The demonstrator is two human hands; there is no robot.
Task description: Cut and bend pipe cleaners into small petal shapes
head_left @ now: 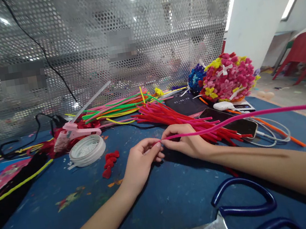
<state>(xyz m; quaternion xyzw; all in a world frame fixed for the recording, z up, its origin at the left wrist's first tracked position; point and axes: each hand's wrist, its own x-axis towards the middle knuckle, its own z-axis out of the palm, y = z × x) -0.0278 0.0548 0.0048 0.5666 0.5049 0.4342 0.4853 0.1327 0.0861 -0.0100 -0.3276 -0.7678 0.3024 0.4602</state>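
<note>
Between my two hands runs a long magenta pipe cleaner [246, 116], its free length stretching out to the right edge of the view. My left hand [142, 158] pinches its end with thumb and fingers. Right beside it, my right hand [184, 140] pinches the same pipe cleaner close to that end. A bundle of red and pink pipe cleaners [167, 116] lies just behind my right hand. To the left of my left hand are several small red fuzzy pieces [111, 163]. Large scissors with blue handles [246, 210] lie open in front, near the lower edge.
A pink glue gun [81, 130] stands by a white lid of small beads [87, 150] at left. Behind lie green and yellow pipe cleaners [114, 108]. At right are a phone [243, 125], a white cable [276, 141] and a fuzzy flower ball [228, 79]. Perforated metal mesh [94, 34] rises behind.
</note>
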